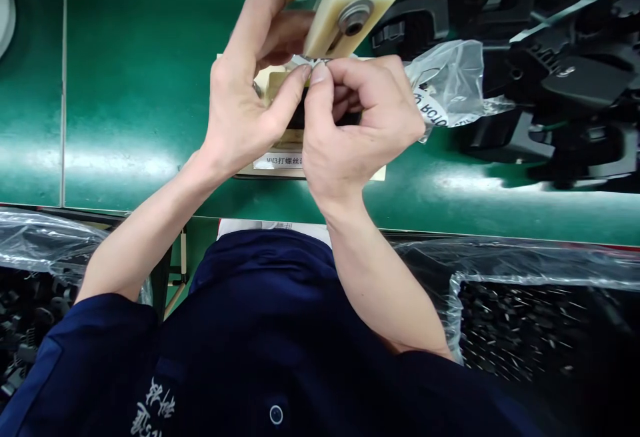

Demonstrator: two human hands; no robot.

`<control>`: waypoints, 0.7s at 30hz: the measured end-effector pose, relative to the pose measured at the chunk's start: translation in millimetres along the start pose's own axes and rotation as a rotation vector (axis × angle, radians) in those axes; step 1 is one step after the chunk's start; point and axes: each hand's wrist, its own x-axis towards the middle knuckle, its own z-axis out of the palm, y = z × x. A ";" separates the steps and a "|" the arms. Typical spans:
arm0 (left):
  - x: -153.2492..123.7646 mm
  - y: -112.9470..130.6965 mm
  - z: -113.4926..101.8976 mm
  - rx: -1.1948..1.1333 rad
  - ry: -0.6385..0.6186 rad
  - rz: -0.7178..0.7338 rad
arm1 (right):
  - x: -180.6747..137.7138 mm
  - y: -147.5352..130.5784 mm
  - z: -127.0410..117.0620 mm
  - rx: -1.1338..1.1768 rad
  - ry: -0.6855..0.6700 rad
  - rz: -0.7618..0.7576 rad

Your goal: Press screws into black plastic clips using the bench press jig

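My right hand [357, 123] is closed in a pinch, its thumb and index fingertips together over a small fixture. What they hold is too small to make out. My left hand [245, 100] curves in from the other side, its thumb tip almost against my right thumb. Its other fingers bend up behind a cream-coloured tool block [345, 17], which hides their tips. The block has a round metal ring and hangs just above my fingertips. Under my hands lies the fixture [275, 83], cream with a dark middle, on a pale base plate carrying a printed label [277, 161].
Black plastic parts [560, 77] are heaped at the right of the green table [135, 90]. A clear plastic bag [450, 80] with printing lies beside my right hand. Below the table edge, plastic-lined bins of small black parts stand at left [30, 317] and right [520, 323].
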 end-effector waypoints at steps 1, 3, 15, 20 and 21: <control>0.0 -0.6 -0.4 0.019 -0.002 -0.017 | 0.0 -0.7 0.1 -0.016 -0.011 0.017; 0.4 -2.7 -1.4 0.061 -0.009 -0.064 | -0.5 -2.0 0.6 -0.072 -0.046 0.069; 0.1 -23.3 -2.0 0.116 0.025 0.076 | -5.5 -8.0 4.4 -0.217 -0.211 0.238; 2.3 -20.0 5.2 0.148 0.092 0.118 | -3.6 -0.2 0.4 -0.201 -0.062 0.097; 3.3 -18.7 7.5 0.153 0.124 0.151 | -2.8 1.8 -0.6 -0.198 -0.034 0.063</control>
